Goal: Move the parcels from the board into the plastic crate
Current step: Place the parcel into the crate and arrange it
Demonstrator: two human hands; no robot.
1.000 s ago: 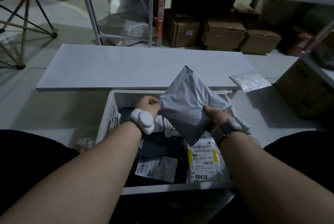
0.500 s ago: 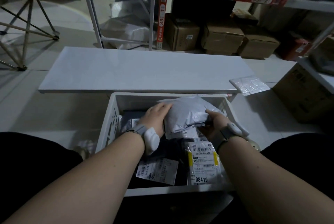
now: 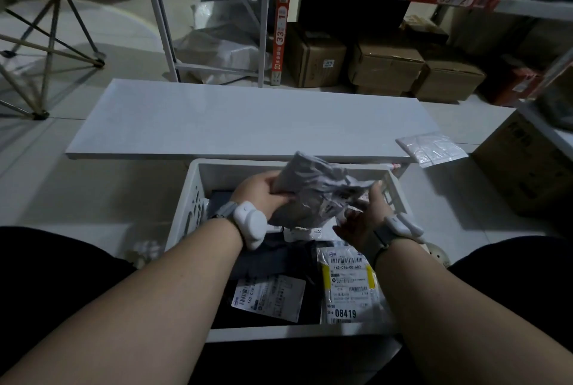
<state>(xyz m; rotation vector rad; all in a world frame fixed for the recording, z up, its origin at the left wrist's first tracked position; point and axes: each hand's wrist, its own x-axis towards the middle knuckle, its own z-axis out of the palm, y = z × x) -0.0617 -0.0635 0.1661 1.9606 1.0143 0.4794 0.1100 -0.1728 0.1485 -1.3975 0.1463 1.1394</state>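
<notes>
the left hand (image 3: 263, 195) grips the left edge of a crumpled grey plastic mailer parcel (image 3: 313, 192), held over the far end of the white plastic crate (image 3: 198, 195). the right hand (image 3: 364, 217) pinches the parcel's right corner, lower fingers loosely spread. labelled parcels lie inside the crate; the long white board (image 3: 242, 120) sits just beyond.

both hands hold a crumpled grey parcel (image 3: 313, 189) over the far half of the white plastic crate (image 3: 198, 186): left hand (image 3: 263, 195) grips its left edge, right hand (image 3: 366, 214) its right corner. labelled parcels (image 3: 347, 285) lie in the crate's near half. white board (image 3: 248, 117) lies just beyond the crate.
</notes>
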